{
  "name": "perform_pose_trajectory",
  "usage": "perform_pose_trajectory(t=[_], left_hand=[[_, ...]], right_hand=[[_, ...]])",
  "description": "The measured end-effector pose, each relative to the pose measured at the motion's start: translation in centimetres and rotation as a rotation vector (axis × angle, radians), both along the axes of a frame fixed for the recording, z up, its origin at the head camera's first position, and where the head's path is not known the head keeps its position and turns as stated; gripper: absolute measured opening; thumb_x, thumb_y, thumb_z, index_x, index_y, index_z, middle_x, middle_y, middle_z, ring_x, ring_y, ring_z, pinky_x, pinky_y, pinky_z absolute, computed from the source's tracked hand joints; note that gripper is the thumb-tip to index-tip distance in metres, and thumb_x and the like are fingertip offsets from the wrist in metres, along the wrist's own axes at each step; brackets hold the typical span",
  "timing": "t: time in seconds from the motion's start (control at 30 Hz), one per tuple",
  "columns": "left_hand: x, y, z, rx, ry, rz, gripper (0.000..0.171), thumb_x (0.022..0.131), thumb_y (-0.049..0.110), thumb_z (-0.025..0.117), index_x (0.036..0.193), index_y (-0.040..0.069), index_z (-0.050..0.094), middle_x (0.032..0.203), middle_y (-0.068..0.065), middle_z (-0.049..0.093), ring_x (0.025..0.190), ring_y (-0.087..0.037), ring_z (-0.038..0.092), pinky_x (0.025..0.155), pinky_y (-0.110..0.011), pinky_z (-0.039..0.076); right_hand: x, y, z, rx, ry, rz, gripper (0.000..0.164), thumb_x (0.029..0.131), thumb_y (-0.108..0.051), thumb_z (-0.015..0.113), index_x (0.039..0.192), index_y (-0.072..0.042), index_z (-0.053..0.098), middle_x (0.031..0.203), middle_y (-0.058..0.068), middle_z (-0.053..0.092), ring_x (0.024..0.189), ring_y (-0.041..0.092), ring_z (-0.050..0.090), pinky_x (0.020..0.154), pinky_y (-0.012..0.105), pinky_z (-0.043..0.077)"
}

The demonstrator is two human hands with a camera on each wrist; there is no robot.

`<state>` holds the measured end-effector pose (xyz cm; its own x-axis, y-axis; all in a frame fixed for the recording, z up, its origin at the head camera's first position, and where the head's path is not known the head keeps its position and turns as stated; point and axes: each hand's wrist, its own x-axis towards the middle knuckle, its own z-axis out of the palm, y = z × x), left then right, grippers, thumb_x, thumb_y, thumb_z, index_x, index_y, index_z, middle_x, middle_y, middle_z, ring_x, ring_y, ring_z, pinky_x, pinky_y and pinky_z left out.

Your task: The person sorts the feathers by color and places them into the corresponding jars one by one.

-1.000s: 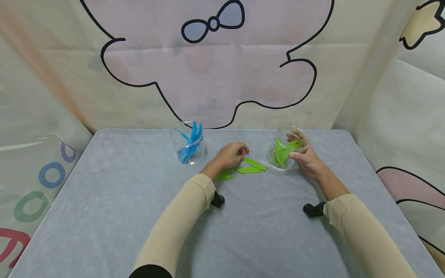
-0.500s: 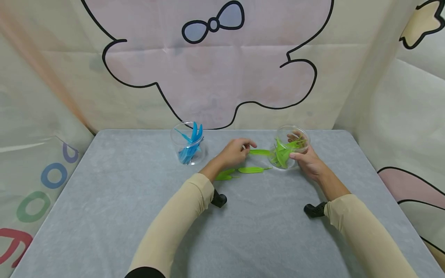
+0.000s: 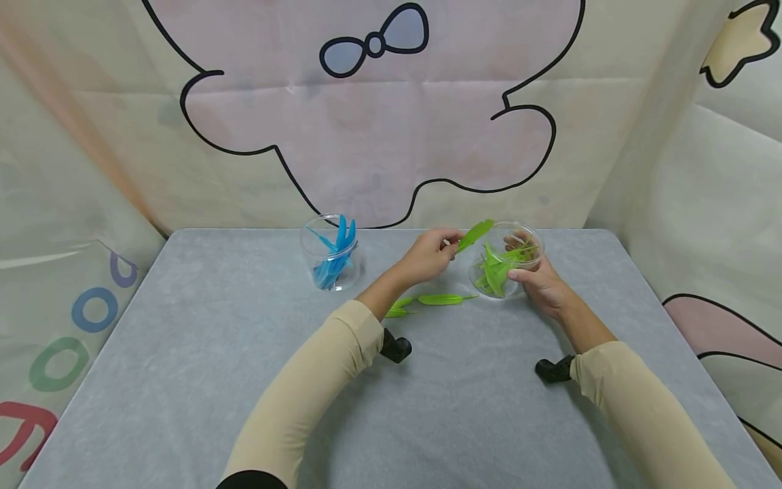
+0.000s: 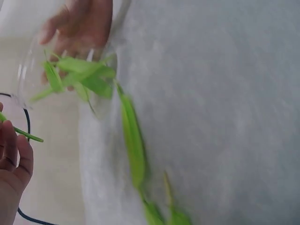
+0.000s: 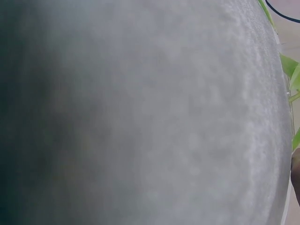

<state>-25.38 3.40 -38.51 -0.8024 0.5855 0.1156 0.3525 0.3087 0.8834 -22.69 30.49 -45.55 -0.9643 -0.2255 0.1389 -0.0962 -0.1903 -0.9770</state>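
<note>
My left hand (image 3: 430,256) pinches a green feather (image 3: 476,235) by its lower end, raised at the left of a clear plastic cup (image 3: 474,277). The cup tilts in my right hand (image 3: 542,285), whose thumb and fingers grip its right side. Several green feathers (image 3: 493,273) lie inside it. Other green feathers (image 3: 441,299) are on the table below my left hand, partly hidden by that wrist. In the left wrist view, the held feather's stem (image 4: 29,136) sticks out past the fingertips. The right wrist view catches only part of a finger (image 5: 296,173) at its edge.
Left of the hands stands a second clear cup (image 3: 305,257) with several blue feathers (image 3: 333,261). Grey cloth covers the table (image 3: 464,407), whose back edge runs right behind both cups. A printed curtain (image 3: 379,122) hangs beyond it.
My left hand has slid the green feather rightward on the table, then lifted it up toward the cup's rim. My right hand and its cup have stayed in place.
</note>
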Motion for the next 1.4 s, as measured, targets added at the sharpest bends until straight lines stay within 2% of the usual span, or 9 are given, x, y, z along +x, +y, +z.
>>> perform_pose_trajectory(t=[0.13,0.33,0.47,0.7,0.87,1.0,1.23,1.4], left_hand=[[0.3,1.0,1.1,0.042,0.03,-0.002,0.03,0.105,0.004,0.045,0.13,0.003,0.061,0.104,-0.01,0.062,0.081,-0.019,0.058,0.061,-0.025,0.044],[0.7,2.4,2.5,0.134,0.024,-0.002,0.027,0.105,0.005,0.045,0.126,0.004,0.062,0.095,-0.006,0.058,0.072,-0.019,0.055,0.056,-0.025,0.041],[0.8,3.2,3.5,0.168,0.025,0.004,0.026,0.104,0.004,0.046,0.124,0.004,0.063,0.094,-0.006,0.058,0.075,-0.023,0.057,0.056,-0.025,0.042],[1.2,4.5,4.9,0.237,-0.01,0.006,0.025,0.104,0.005,0.048,0.121,0.006,0.066,0.094,-0.009,0.058,0.076,-0.022,0.057,0.058,-0.024,0.045],[1.3,5.5,4.9,0.272,-0.025,0.033,0.022,0.103,0.003,0.05,0.119,0.004,0.066,0.096,-0.015,0.06,0.079,-0.025,0.059,0.059,-0.023,0.045],[1.3,6.5,4.5,0.279,-0.033,0.079,0.021,0.102,0.002,0.051,0.118,0.003,0.065,0.093,-0.011,0.061,0.077,-0.019,0.059,0.059,-0.02,0.045],[1.4,7.7,3.8,0.279,-0.027,0.091,0.023,0.101,0.0,0.052,0.12,0.001,0.065,0.091,-0.006,0.059,0.077,-0.018,0.061,0.061,-0.019,0.049],[1.3,7.9,3.3,0.256,-0.035,0.114,0.022,0.1,0.0,0.053,0.118,0.003,0.066,0.091,-0.005,0.059,0.076,-0.012,0.059,0.063,-0.019,0.05]], right_hand=[[0.0,0.1,0.1,0.009,-0.005,0.005,0.071,0.087,0.012,0.058,0.145,-0.022,0.034,0.152,0.01,0.028,0.139,0.024,0.021,0.102,0.023,0.031],[0.0,0.1,0.1,0.025,-0.016,0.008,0.071,0.088,0.012,0.059,0.145,-0.022,0.034,0.147,0.001,0.034,0.138,0.023,0.022,0.102,0.025,0.03],[-0.1,0.1,0.2,0.035,-0.025,0.008,0.071,0.088,0.01,0.059,0.146,-0.022,0.033,0.145,-0.003,0.037,0.138,0.023,0.021,0.102,0.025,0.03],[-0.2,0.1,0.1,0.043,-0.033,0.009,0.071,0.09,0.009,0.059,0.147,-0.021,0.03,0.148,0.003,0.033,0.139,0.026,0.02,0.102,0.025,0.031],[-0.2,0.2,0.1,0.023,-0.027,0.024,0.072,0.09,0.012,0.056,0.15,-0.017,0.027,0.147,0.001,0.036,0.139,0.024,0.023,0.102,0.023,0.033],[-0.2,0.3,0.0,0.002,-0.004,0.042,0.069,0.09,0.015,0.053,0.146,-0.017,0.03,0.148,0.0,0.037,0.141,0.024,0.025,0.103,0.021,0.034],[-0.2,0.5,0.1,-0.01,-0.01,0.056,0.068,0.089,0.017,0.053,0.142,-0.022,0.035,0.145,0.0,0.042,0.127,0.008,0.046,0.102,0.021,0.036],[-0.2,0.5,0.1,0.018,-0.014,0.056,0.074,0.09,0.015,0.054,0.15,-0.022,0.03,0.146,0.0,0.041,0.129,0.007,0.045,0.104,0.021,0.034]])
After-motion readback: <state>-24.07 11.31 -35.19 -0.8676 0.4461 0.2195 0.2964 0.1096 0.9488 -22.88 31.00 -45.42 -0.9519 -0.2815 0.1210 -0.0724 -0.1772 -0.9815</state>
